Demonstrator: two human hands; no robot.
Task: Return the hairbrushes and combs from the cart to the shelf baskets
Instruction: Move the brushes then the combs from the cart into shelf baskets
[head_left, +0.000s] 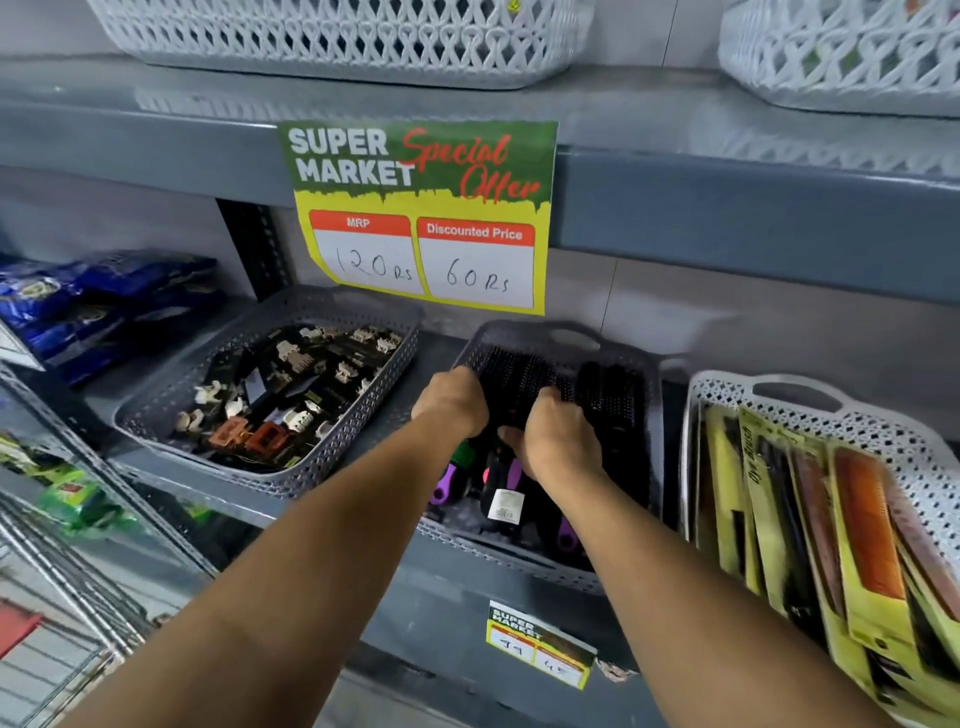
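You face a grey metal shelf unit (727, 218) with one open tier at hand level and a second shelf board above it. Taped to the front edge of the upper board is a green and yellow paper offer sign (421, 213) reading 120 Rs and 60 Rs. On the open tier three baskets stand in a row: at the left end a grey perforated plastic basket of hair claw clips (156, 405), in the middle a grey perforated plastic basket with a cut-out handle (571, 340), and at the right end a white perforated plastic basket (883, 431) holding yellow-carded combs (852, 530) stacked on edge. The chrome wire cart (52, 571) shows at the lower left corner of your view. Both your forearms reach into the middle basket. That basket holds black round-bristle hairbrushes (519, 374) with purple, pink and green handle grips, their handles pointing toward the front edge of the shelf. Your left hand (452, 400) is curled closed on the brush heads at the basket's left side. Your right hand (556, 431) is closed on the brushes just beside it, fingers wrapped over the necks. A small yellow price tag (537, 649) hangs on the shelf's front edge below the middle basket.
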